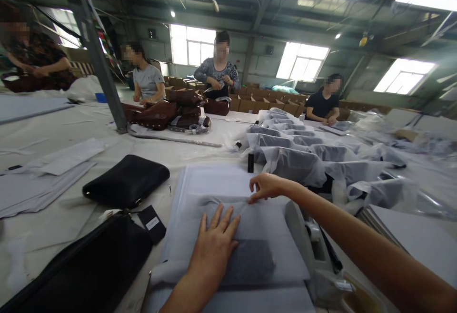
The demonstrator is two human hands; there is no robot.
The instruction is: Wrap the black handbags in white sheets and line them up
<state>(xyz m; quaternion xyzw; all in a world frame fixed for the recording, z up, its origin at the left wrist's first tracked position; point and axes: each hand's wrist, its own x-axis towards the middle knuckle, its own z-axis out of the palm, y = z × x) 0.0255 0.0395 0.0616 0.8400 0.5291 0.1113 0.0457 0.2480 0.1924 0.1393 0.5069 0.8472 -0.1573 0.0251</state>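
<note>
My left hand (214, 244) lies flat with spread fingers on thin white tissue paper (282, 251). A dark flat item (250, 260) shows through the tissue, just right of that hand. At the upper right part of the tissue, my right hand (264, 187) has its fingers curled and apart, its fingertips near the edge, with nothing visible between them. Beneath lies a stack of white sheets (210, 178). To the left are a black pouch (126, 180) and a larger black bag (89, 265) with a black tag (153, 224).
A grey tape dispenser (310, 241) stands right of the stack, beneath my right forearm. Tissue-wrapped items (296, 161) fill the right back. Brown bags (157, 115) lie beyond a metal post (103, 65). Several people work across the table. Paper sheets (46, 184) lie left.
</note>
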